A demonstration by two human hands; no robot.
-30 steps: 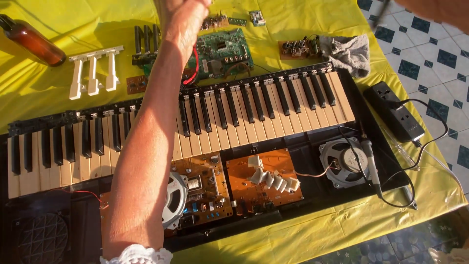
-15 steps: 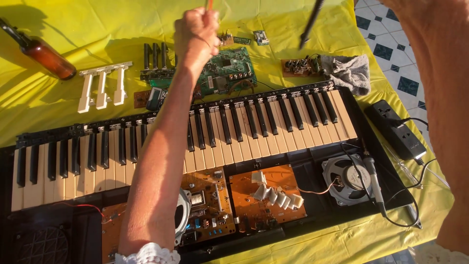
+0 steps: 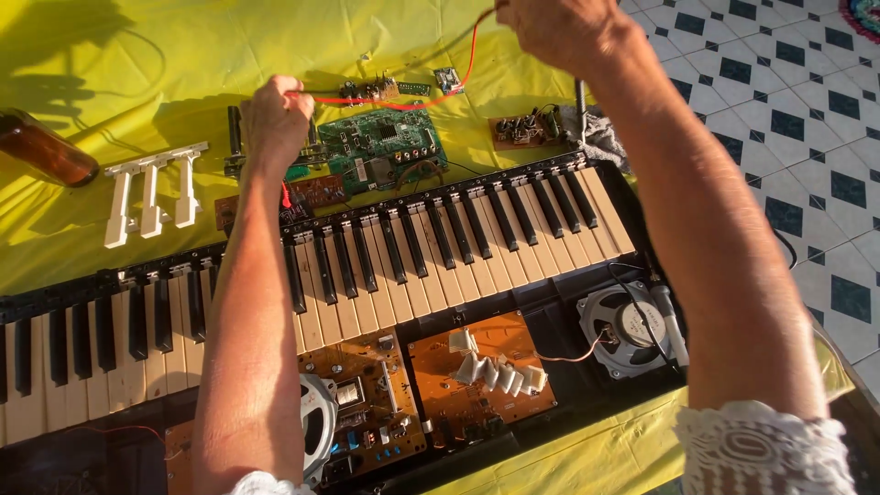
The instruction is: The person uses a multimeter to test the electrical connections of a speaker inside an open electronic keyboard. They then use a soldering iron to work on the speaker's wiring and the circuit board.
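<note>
Lying far left on the yellow cloth (image 3: 110, 55), a brown bottle (image 3: 46, 151) and a loose set of white keys (image 3: 151, 188) show the opened keyboard (image 3: 440, 247) already partly stripped, its orange boards (image 3: 481, 367) and speaker (image 3: 628, 330) bared. The left hand (image 3: 275, 115) is pinched shut on a red wire (image 3: 403, 103) above the green circuit board (image 3: 385, 147); the right hand (image 3: 559, 32) grips its far end, so wiring work looks unfinished.
</note>
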